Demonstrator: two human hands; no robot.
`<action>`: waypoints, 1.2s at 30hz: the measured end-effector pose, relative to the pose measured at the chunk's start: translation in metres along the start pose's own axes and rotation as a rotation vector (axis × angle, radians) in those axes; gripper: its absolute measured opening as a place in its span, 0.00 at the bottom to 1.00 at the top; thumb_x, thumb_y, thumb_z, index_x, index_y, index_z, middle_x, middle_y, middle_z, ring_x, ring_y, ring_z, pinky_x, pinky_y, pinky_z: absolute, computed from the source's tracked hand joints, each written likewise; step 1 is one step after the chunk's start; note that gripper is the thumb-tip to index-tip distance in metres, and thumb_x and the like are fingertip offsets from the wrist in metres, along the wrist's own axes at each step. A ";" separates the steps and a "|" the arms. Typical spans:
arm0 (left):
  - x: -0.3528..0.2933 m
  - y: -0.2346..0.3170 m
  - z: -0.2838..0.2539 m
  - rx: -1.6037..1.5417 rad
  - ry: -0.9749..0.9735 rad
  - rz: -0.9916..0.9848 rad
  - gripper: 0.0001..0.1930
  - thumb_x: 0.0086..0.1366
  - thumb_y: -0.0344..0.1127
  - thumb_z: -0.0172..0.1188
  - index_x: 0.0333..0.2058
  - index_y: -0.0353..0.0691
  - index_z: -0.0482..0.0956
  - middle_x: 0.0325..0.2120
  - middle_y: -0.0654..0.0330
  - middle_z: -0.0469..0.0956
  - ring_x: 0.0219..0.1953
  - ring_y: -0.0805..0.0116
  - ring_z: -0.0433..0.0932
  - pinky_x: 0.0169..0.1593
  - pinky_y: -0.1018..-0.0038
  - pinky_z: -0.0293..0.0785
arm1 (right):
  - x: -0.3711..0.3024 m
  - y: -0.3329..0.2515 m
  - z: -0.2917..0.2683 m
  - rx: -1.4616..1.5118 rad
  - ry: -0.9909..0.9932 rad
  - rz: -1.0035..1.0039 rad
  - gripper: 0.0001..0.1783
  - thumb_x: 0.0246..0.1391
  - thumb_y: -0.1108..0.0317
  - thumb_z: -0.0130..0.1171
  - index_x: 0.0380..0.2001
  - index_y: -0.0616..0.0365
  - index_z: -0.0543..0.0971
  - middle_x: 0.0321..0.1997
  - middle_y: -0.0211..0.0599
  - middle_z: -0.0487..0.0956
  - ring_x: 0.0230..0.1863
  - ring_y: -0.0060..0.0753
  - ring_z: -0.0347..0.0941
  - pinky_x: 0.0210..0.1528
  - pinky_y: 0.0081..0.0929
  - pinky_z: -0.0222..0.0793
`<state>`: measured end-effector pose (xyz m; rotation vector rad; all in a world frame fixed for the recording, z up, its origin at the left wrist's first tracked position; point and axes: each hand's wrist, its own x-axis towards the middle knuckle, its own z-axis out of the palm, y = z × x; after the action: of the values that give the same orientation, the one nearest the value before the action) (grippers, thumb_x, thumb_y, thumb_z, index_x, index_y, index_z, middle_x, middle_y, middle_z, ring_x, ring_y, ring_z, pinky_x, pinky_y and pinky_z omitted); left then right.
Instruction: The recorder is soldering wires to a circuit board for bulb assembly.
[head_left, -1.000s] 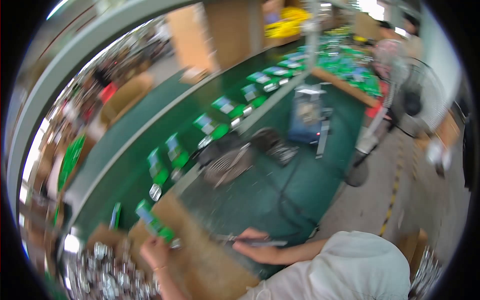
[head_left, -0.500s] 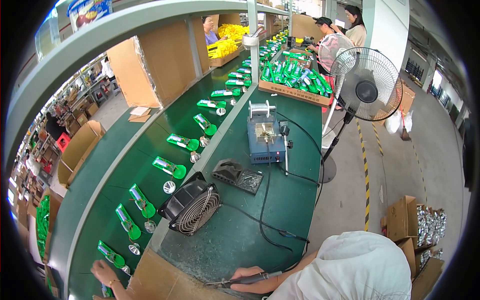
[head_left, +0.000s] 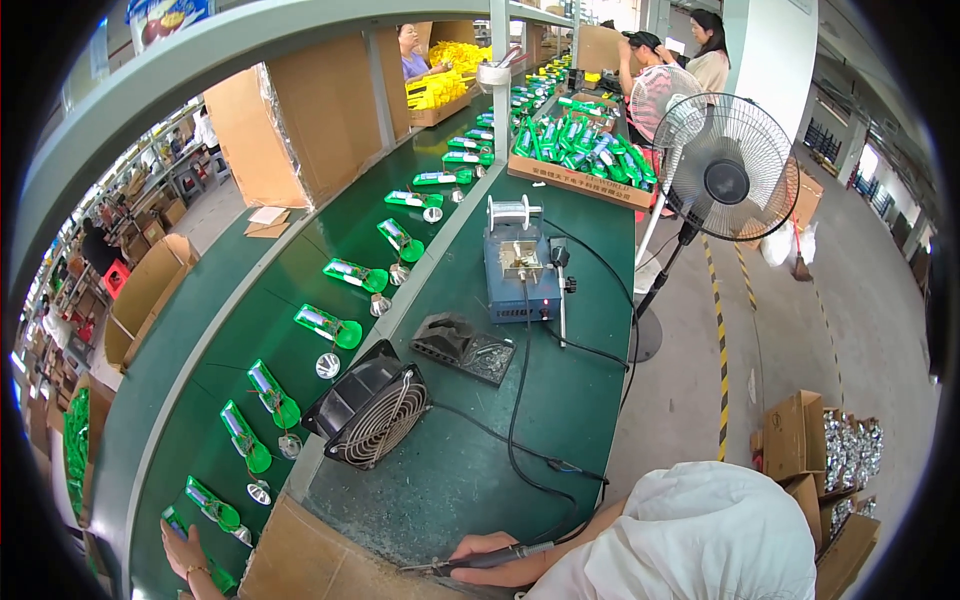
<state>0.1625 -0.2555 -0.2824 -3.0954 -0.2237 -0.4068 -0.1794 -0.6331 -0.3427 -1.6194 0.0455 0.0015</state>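
Low on the left, my left hand [head_left: 183, 553] lies over a green flashlight body [head_left: 173, 520] on the green conveyor belt [head_left: 235, 335]. Its fingers close around the body, partly covering it. My right hand [head_left: 482, 547] grips a soldering iron [head_left: 512, 554] by its dark handle, the tip pointing left over brown cardboard [head_left: 320, 560]. Several more green flashlight bodies, such as the nearest one [head_left: 212, 502], line the belt, with silver reflectors [head_left: 259, 493] beside them. A blue soldering unit [head_left: 522, 285] carries a spool [head_left: 512, 213] on top.
A black fan [head_left: 375, 415] and a black tray [head_left: 465, 347] stand on the bench, with cables crossing it. Farther back is a carton [head_left: 580, 181] of green bodies. A pedestal fan [head_left: 726, 180] stands right of the bench. Other people work at the far end.
My left hand has moved slightly left and down onto the flashlight body, its fingers closing around it. My right hand keeps hold of the soldering iron. The whole view has shifted slightly.
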 end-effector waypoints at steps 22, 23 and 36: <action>-0.349 0.046 -0.074 0.179 -0.053 0.109 0.18 0.64 0.41 0.46 0.49 0.39 0.71 0.46 0.49 0.71 0.43 0.51 0.72 0.44 0.63 0.71 | 0.002 -0.010 0.005 0.129 0.139 -0.186 0.13 0.51 0.61 0.57 0.29 0.59 0.70 0.21 0.31 0.71 0.23 0.19 0.65 0.26 0.23 0.61; -0.355 0.052 -0.081 0.177 -0.056 0.110 0.18 0.64 0.41 0.46 0.49 0.39 0.71 0.46 0.49 0.71 0.43 0.51 0.72 0.44 0.63 0.71 | 0.002 -0.008 0.006 0.122 0.145 -0.202 0.13 0.51 0.61 0.57 0.29 0.59 0.70 0.21 0.31 0.71 0.23 0.19 0.65 0.26 0.23 0.61; -0.394 0.032 -0.062 -0.027 0.248 0.259 0.24 0.48 0.34 0.63 0.45 0.36 0.70 0.35 0.49 0.73 0.39 0.51 0.71 0.43 0.60 0.66 | -0.005 -0.008 0.013 0.102 0.179 -0.286 0.11 0.50 0.62 0.59 0.29 0.60 0.73 0.23 0.33 0.74 0.25 0.20 0.67 0.28 0.23 0.64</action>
<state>-0.2258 -0.3442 -0.3243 -3.0012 0.1854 -0.7769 -0.1837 -0.6197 -0.3355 -1.5086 -0.0475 -0.3608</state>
